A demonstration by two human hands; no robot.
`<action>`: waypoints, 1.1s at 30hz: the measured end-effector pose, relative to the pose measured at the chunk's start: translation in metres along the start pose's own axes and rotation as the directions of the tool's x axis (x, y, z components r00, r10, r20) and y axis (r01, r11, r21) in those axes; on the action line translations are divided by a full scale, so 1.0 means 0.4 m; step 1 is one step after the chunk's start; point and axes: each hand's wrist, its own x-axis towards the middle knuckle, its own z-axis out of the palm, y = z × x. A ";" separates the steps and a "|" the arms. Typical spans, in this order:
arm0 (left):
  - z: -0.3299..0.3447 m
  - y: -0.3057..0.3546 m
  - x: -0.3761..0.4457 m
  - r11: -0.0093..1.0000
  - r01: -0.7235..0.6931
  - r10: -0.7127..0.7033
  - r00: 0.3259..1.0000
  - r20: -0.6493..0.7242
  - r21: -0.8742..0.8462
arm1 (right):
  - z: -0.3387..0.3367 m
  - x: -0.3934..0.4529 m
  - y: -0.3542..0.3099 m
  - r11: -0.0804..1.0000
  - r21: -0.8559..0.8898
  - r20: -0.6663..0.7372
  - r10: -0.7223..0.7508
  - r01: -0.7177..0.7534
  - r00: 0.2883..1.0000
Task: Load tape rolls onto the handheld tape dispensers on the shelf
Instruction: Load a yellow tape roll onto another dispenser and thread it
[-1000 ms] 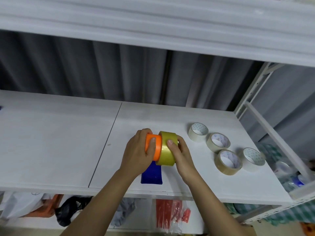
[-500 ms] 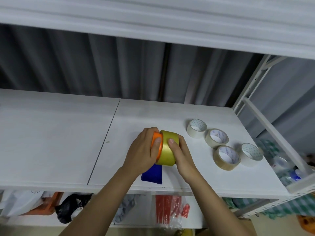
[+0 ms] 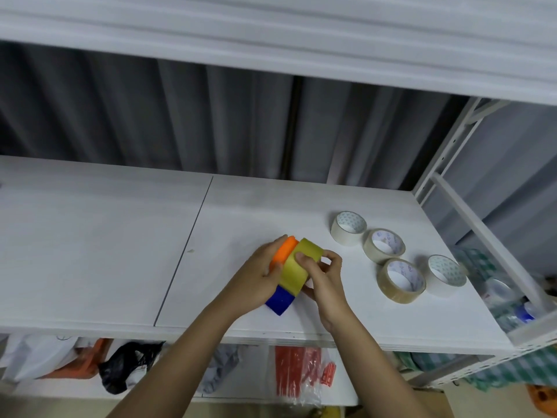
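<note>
A handheld tape dispenser with an orange spool [image 3: 286,247] and a blue handle [image 3: 279,300] sits in my left hand [image 3: 256,280], just above the white shelf [image 3: 120,251]. A yellow-brown tape roll [image 3: 297,271] is pressed against the orange spool, tilted, and my right hand [image 3: 324,280] grips it from the right with the thumb on its outer face. The rest of the dispenser is hidden behind the roll and my fingers. Several loose tape rolls lie flat on the shelf to the right: a white one [image 3: 348,227], a beige one [image 3: 383,246], a brown one [image 3: 401,280] and another white one [image 3: 445,276].
A seam [image 3: 184,251] splits the shelf into two boards. A white metal upright and rail [image 3: 470,212] close off the right end. The upper shelf [image 3: 271,40] hangs overhead. Bags and red packets [image 3: 298,372] lie on the lower shelf.
Both hands have tilted the dispenser and roll clockwise, and the roll sits further over the orange spool. My right fingers have shifted round the roll's right side.
</note>
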 end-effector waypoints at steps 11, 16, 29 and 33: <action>0.037 -0.046 -0.019 0.993 0.044 -0.061 0.987 0.151 0.110 | -0.038 0.011 0.045 0.899 -0.426 0.003 -0.112 0.102 0.994; 0.035 -0.084 -0.017 0.988 0.049 -0.074 0.982 0.175 0.148 | -0.097 0.007 0.046 0.842 -0.517 0.199 -0.055 0.153 0.978; 0.020 -0.114 -0.003 0.990 0.045 -0.061 0.991 0.120 0.135 | -0.134 0.092 -0.002 0.610 -0.705 0.463 0.009 0.362 0.887; 0.005 -0.106 0.009 0.993 0.068 -0.078 0.991 0.113 0.096 | -0.150 0.109 -0.032 0.644 -0.702 0.462 0.086 0.305 0.883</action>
